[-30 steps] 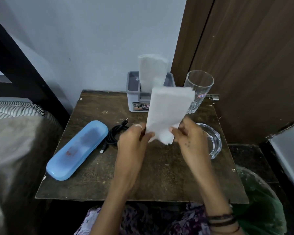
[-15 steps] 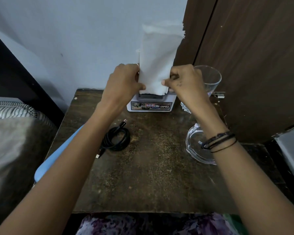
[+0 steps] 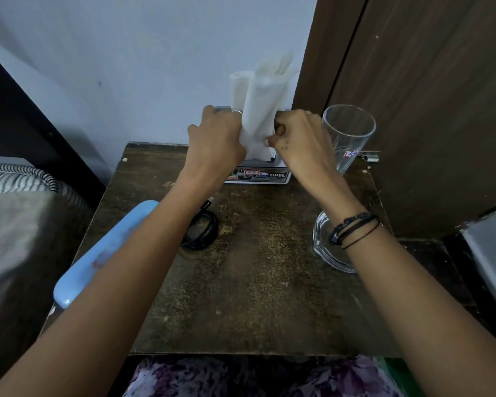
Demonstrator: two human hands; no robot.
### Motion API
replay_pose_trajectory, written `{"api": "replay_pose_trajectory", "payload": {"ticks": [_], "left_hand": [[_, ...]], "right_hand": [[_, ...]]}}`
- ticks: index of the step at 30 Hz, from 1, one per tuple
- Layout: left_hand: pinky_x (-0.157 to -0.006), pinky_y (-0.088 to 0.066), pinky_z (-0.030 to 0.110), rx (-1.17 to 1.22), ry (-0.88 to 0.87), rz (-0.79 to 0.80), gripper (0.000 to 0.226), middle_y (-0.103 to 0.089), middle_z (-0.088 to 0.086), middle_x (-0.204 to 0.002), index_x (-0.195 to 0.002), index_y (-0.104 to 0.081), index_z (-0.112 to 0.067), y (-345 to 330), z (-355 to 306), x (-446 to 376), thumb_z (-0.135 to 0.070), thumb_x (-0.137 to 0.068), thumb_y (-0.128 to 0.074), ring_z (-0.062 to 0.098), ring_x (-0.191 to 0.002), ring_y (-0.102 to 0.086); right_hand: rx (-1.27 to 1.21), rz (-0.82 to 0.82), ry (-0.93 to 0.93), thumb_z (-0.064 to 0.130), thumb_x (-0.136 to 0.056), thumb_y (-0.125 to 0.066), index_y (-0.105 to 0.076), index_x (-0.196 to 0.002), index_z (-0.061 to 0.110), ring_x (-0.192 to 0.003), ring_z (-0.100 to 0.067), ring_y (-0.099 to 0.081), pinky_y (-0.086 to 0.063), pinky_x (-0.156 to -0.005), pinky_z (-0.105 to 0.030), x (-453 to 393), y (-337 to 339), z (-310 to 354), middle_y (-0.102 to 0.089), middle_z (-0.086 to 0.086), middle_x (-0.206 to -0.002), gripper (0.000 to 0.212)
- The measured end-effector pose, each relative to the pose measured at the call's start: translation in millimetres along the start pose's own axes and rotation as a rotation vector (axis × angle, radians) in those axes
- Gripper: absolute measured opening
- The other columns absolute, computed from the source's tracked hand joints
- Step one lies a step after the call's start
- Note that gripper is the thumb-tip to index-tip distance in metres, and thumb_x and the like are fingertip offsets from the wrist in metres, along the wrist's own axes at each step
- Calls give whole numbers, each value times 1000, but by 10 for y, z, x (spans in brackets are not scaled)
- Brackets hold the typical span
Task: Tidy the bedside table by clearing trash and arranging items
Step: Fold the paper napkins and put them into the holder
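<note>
A white paper napkin (image 3: 265,104) stands upright over the grey napkin holder (image 3: 258,175) at the back of the brown bedside table (image 3: 255,282). My left hand (image 3: 216,138) pinches its left side and my right hand (image 3: 299,136) pinches its right side, both low on the napkin just above the holder. Another white napkin (image 3: 238,87) sticks up behind it. The holder's top is hidden by my hands.
A tall empty drinking glass (image 3: 348,136) stands at the back right, and a clear glass dish (image 3: 327,250) lies under my right wrist. A coiled black cable (image 3: 202,233) and a light blue case (image 3: 103,253) lie left of centre. A bed borders the left; a wooden door stands on the right.
Both hands carried the napkin from the table's middle back to the holder, then lowered it. The napkin now looks narrower and bunched between my fingers.
</note>
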State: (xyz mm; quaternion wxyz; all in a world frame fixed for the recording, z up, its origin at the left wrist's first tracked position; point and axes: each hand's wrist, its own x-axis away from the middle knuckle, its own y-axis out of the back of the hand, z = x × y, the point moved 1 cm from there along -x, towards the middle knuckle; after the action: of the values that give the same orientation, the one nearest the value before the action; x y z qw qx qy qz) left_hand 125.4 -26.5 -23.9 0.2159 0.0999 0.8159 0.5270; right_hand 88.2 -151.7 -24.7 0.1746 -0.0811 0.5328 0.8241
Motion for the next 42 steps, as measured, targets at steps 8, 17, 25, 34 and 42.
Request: {"api": "replay_pose_trajectory", "payload": {"ticks": [8,17,25,34,42], "left_hand": [[-77,-31,38,-52,43,33,20,-39,16,-120,-77,-56,0,-29,78,-23,-16,-73,-67,32,-112,-35],[-81,-20,33,80,129,154,25,-40,10,-127,-89,-61,3,-37,142,-110,-17,-76,-66,28,-118,-30],[-97,-23,42,-26,97,223,28,-39,7,-133,-97,-62,-2,-26,114,-124,-24,-80,-59,26,-122,-28],[-98,-24,44,90,139,30,28,-50,7,-127,-97,-65,-8,54,139,-48,-29,-80,-66,28,-122,-38],[-88,-21,38,315,190,-89,22,-54,0,-112,-90,-64,-17,149,172,-28,-38,-83,-61,19,-110,-45]], "right_hand": [[161,0,78,6,-81,-64,-39,-120,1,-102,-39,-54,-30,-68,-34,52,-48,56,-57,-21,-112,47],[-181,123,-52,11,-77,-70,-53,-121,9,-101,-26,-60,-43,-74,-25,-97,56,-3,-64,-10,-116,47],[-192,115,-45,13,-78,-69,-57,-121,11,-103,-25,-61,-45,-75,-24,-105,44,-6,-65,-9,-117,44],[-103,71,-59,20,-82,-67,-70,-95,-3,-79,-16,-47,-34,-63,-30,-30,56,-43,-60,-10,-98,26],[-373,24,-180,17,-79,-70,-67,-89,6,-73,-22,-64,-56,-75,-45,-47,197,-34,-65,-6,-77,15]]}}
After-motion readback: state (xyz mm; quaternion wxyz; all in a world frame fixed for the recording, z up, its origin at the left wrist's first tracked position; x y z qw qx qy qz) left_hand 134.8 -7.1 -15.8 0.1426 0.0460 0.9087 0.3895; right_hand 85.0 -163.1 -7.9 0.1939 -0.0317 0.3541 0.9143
